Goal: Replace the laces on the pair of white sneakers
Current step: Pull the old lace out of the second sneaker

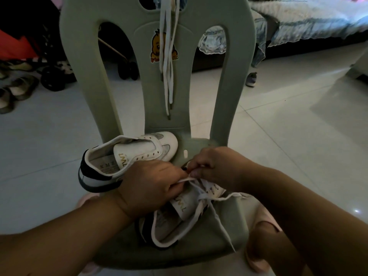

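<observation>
Left grip (147,188) and right grip (215,166) each pinch your white lace (221,224) above the near sneaker (169,228), which lies on the chair seat (199,253). The unlaced sneaker (139,152) lies just behind; spare laces (167,56) hang down the chair back.

Green chair (79,66) with duck sticker (157,46); bed (310,20) at right; possibly a stroller (52,77) left.
</observation>
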`<state>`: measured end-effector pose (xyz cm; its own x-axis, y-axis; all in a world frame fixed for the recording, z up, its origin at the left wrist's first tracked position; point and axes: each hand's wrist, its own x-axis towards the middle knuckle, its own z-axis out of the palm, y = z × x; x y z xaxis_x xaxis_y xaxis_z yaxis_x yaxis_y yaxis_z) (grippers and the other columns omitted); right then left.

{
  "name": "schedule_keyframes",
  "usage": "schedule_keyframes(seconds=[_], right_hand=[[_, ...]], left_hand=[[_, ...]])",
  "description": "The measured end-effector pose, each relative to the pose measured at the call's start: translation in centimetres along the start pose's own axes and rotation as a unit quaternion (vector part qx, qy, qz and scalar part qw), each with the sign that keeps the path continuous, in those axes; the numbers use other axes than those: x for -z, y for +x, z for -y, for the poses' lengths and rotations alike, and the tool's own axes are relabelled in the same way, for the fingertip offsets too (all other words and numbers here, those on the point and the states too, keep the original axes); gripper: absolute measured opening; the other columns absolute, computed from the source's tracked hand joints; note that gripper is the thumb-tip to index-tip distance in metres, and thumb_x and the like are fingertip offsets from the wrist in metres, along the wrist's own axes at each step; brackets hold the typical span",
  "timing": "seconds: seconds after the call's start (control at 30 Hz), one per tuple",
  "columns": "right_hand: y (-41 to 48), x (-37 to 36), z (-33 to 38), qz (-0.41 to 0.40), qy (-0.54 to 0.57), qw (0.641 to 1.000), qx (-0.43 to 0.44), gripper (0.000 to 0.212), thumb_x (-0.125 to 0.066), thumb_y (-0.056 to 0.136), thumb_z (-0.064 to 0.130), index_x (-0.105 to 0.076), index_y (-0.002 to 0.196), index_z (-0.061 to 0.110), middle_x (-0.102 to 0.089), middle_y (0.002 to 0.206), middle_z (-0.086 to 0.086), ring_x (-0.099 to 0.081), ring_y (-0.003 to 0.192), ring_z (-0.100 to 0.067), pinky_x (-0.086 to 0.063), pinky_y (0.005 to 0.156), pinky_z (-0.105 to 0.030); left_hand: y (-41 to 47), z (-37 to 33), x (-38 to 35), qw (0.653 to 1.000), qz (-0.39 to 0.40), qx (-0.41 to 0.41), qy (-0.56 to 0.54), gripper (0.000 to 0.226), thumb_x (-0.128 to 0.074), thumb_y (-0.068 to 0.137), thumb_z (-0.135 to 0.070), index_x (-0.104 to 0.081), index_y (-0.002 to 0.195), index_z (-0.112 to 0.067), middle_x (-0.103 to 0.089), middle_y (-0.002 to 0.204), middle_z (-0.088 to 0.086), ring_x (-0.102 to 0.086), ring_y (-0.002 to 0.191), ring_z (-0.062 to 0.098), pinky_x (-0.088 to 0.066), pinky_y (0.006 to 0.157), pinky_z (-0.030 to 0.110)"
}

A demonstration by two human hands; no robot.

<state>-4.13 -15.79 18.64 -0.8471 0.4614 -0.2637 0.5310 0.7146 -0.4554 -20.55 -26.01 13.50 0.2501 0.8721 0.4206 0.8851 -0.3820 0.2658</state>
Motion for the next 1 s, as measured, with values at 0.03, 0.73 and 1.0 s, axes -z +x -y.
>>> schedule_keyframes(seconds=[0.03,0.73,1.0], right_hand=[[0.1,-0.4,0.1,-0.012,-0.016,1.0,0.003,0.021,-0.047,0.097,0.029,-0.064,0.11,0.027,-0.055,0.097,0.01,-0.05,0.09,-0.006,-0.043,0.08,-0.02],[0.1,-0.8,0.2,-0.052,0.005,0.998,-0.021,0.014,-0.046,0.098,0.029,-0.06,0.094,0.03,-0.054,0.083,0.014,-0.052,0.079,-0.003,-0.041,0.074,-0.023],[0.0,1.9,-3.7,-0.383,0.135,0.888,-0.216,0.018,-0.042,0.1,0.023,-0.058,0.098,0.018,-0.059,0.083,0.003,-0.054,0.074,-0.005,-0.034,0.059,-0.014]], left_hand=[[0.0,-0.1,0.0,1.0,-0.002,-0.003,-0.003,0.028,-0.053,0.086,-0.036,-0.075,0.086,-0.021,-0.07,0.073,-0.004,-0.064,0.062,0.012,-0.047,0.058,0.024],[-0.1,-0.3,0.0,1.0,-0.004,0.013,-0.018,0.027,-0.053,0.083,-0.037,-0.073,0.077,-0.02,-0.066,0.065,-0.005,-0.059,0.056,0.011,-0.043,0.049,0.021],[-0.4,-0.2,0.0,0.999,0.015,0.04,-0.03,0.026,-0.051,0.083,-0.038,-0.072,0.082,-0.023,-0.068,0.071,-0.009,-0.061,0.063,0.005,-0.048,0.055,0.02]])
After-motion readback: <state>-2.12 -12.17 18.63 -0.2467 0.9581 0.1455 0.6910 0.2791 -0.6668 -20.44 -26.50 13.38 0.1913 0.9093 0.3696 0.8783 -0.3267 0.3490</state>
